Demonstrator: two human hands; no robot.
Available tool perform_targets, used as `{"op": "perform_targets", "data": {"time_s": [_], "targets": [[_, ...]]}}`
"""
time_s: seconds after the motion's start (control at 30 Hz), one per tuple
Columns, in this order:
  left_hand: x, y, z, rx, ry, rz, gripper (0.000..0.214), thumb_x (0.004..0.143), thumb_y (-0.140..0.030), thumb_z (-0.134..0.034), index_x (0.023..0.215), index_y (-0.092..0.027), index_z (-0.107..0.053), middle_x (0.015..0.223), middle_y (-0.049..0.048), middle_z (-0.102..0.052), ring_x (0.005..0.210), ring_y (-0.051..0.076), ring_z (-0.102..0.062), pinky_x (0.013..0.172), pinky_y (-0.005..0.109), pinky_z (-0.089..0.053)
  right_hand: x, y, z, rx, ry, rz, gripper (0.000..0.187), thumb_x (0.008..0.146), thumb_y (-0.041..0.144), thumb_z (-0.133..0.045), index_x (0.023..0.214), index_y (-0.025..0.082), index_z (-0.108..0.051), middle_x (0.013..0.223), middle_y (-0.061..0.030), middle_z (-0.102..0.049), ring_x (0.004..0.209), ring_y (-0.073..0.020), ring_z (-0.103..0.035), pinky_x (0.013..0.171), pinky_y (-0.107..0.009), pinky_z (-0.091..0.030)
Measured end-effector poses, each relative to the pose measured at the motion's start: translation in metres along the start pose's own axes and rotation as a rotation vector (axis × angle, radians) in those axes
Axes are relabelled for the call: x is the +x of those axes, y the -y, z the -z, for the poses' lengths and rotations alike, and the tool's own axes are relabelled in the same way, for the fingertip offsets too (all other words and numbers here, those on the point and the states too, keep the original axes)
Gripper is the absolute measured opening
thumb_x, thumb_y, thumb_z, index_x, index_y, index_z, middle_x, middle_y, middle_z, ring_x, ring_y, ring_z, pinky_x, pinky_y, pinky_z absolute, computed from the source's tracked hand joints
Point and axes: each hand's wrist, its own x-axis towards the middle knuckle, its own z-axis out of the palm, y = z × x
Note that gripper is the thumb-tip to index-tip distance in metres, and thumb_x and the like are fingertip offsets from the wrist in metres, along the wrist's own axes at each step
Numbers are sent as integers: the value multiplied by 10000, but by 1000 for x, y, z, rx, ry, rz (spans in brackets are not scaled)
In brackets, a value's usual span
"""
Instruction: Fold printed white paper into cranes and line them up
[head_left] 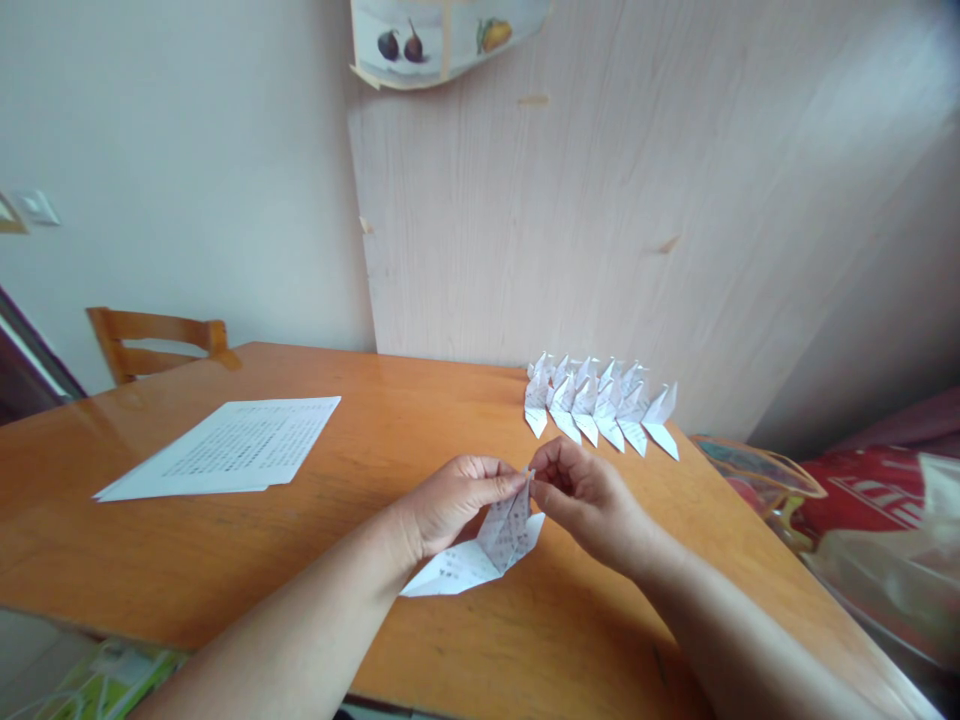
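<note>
A folded paper figure (501,540), made from a printed sheet, is held just above the table near its front. Its long flap points to the lower left, and a narrow peak rises between my hands. My left hand (463,500) pinches that peak between thumb and fingers. At the very tip, the thumb and forefinger of my right hand (589,500) are pressed together on the paper. Beyond my right hand, several finished-looking folded paper figures (600,405) stand in two rows by the wall.
A stack of printed sheets (240,445) lies on the left of the wooden table (375,400). Behind the table's far left corner stands a wooden chair (161,335). Red and clear plastic bags (862,500) crowd the right edge. A fruit picture (450,40) hangs on the wall.
</note>
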Motion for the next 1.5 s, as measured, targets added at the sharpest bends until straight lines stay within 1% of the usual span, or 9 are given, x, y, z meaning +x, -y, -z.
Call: {"op": "perform_targets", "data": {"time_s": [0.1,0.23,0.4,0.6,0.9,1.1,1.27,1.37,1.5], "targets": [[0,0,0,-9,-6,-2,300,760,-376,-830,867,-124,-707,789,59,-694,681,163,-648,683,297,-473,-2,0,1,-149,-29,62,48,890,202,-590,902,217,-546,727,15,-590,652,-126,-544,585,-260,-415],[0,0,1,-7,-28,-11,286,758,-358,-833,860,-125,-704,777,51,-688,682,161,-645,683,296,-476,-4,0,2,-349,-89,177,68,876,153,-577,870,220,-572,710,20,-574,632,-120,-522,568,-252,-399],[1,0,-1,-34,-72,-36,277,738,-335,-848,817,-130,-678,741,43,-684,656,157,-638,658,289,-480,-4,2,4,-548,-105,292,79,872,148,-579,872,224,-604,780,-8,-606,656,-129,-554,585,-263,-420],[1,-1,-2,-32,-94,-59,295,739,-352,-847,835,-131,-677,749,46,-689,663,159,-642,672,291,-486,-6,7,4,-694,-95,335,111,924,190,-544,939,226,-647,836,-46,-630,698,-160,-595,632,-298,-455],[2,-3,0,-28,-61,-144,311,777,-404,-819,845,-134,-679,781,47,-680,702,150,-627,723,287,-474,-8,10,4,-853,-65,384,236,995,254,-472,1094,222,-684,778,-56,-635,686,-180,-597,643,-323,-440],[2,-5,0,54,-82,-198,289,820,-396,-780,880,-131,-678,843,62,-687,773,164,-626,781,306,-474,-8,11,4,-817,-125,376,239,990,250,-477,1120,202,-671,822,-71,-657,729,-191,-624,661,-322,-452],[1,-8,-3,129,-196,-275,269,814,-373,-778,900,-138,-678,858,50,-689,799,160,-621,806,296,-465,-6,3,5,-736,-201,300,212,969,248,-494,1091,231,-666,897,-71,-700,744,-194,-655,671,-314,-469],[1,-9,-7,150,-264,-329,269,787,-355,-790,910,-148,-671,876,40,-689,806,156,-614,809,289,-458,-4,-3,3,-742,-192,221,190,957,261,-506,1033,235,-678,879,-59,-714,724,-192,-660,662,-307,-464],[2,-7,-8,255,-353,-391,254,770,-332,-787,889,-149,-657,864,29,-671,810,154,-596,800,277,-447,-2,-8,0,-796,-113,112,178,940,253,-510,969,238,-686,861,-45,-725,747,-197,-671,667,-297,-447]]}}
